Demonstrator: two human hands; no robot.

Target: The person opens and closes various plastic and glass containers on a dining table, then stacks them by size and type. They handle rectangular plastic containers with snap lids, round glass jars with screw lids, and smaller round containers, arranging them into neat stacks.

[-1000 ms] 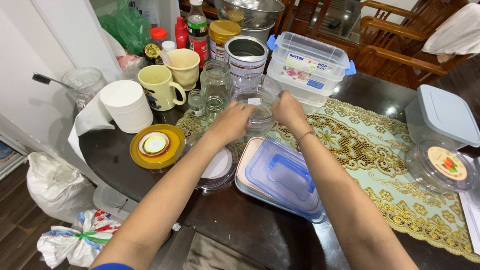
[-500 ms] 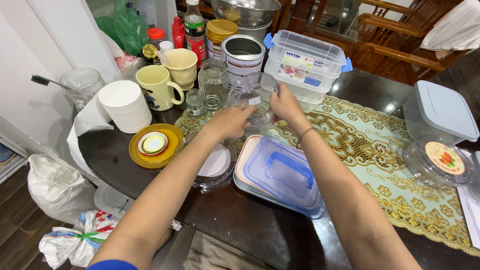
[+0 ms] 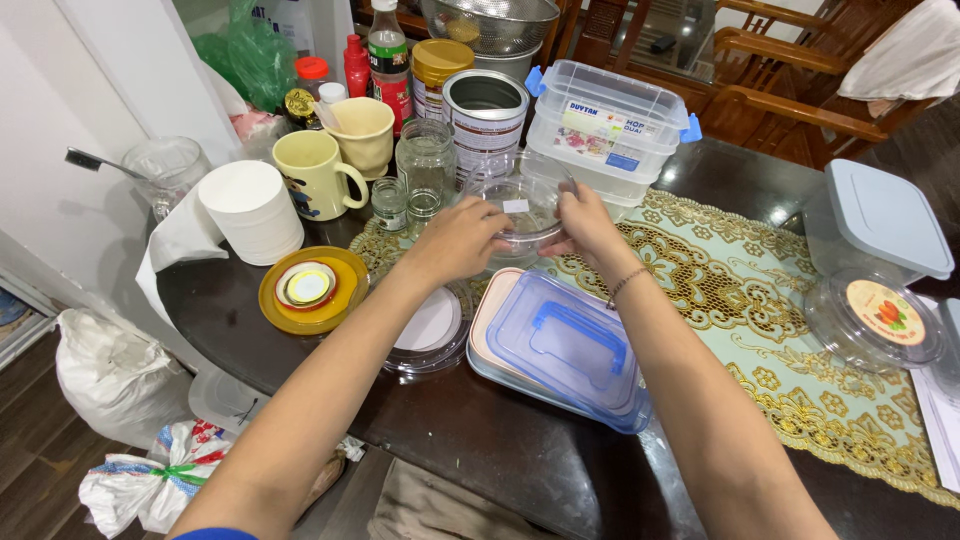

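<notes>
Bright, even indoor light; sharp throughout.
Soft glare on dark worktop (image 3: 480, 440); faint shadows under arms; wide-angle bend at edges.

clear tub (image 3: 520, 205): my hands covered its near wall and base.
colander (image 3: 490, 20): top edge cut it off.
round lid (image 3: 432, 330): my left forearm hid part.

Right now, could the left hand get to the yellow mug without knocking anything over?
Probably yes. The left hand is on the clear bowl, and the yellow mug stands close by to its left, though two small glass jars stand between them.
</notes>
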